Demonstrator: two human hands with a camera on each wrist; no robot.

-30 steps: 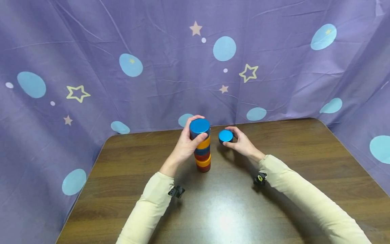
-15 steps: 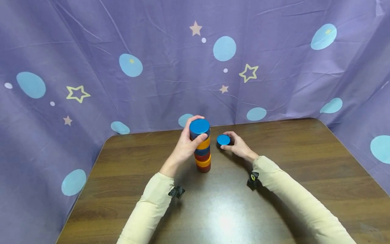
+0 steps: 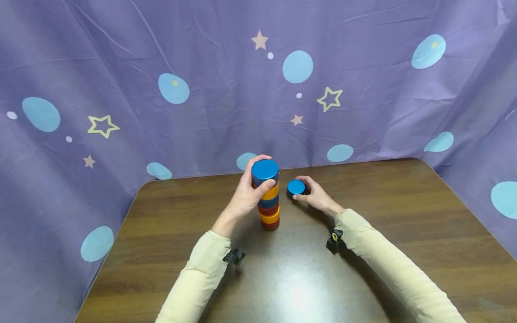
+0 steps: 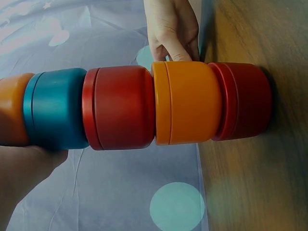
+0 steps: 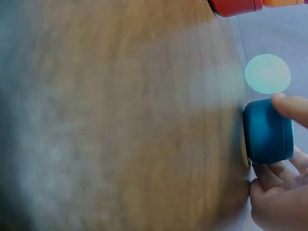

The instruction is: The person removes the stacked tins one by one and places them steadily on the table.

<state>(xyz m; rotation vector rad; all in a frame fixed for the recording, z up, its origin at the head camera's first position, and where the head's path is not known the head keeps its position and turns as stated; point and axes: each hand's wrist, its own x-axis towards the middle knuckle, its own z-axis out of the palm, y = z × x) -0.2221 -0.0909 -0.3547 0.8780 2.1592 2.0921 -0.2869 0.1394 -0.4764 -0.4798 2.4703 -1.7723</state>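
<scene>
An upright stack of red, orange and blue containers [image 3: 269, 202] is gripped near its top by the left hand [image 3: 244, 194], toward the far edge of a wooden table [image 3: 181, 215]; to its right, a single blue container [image 3: 296, 187] is grasped by the right hand [image 3: 317, 196] before a star-patterned purple curtain [image 3: 226, 121].

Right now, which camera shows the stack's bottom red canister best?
Left wrist: the bottom red canister appears large and uncropped there. The head view shows it small; the right wrist view cuts it off at the top edge.
</scene>
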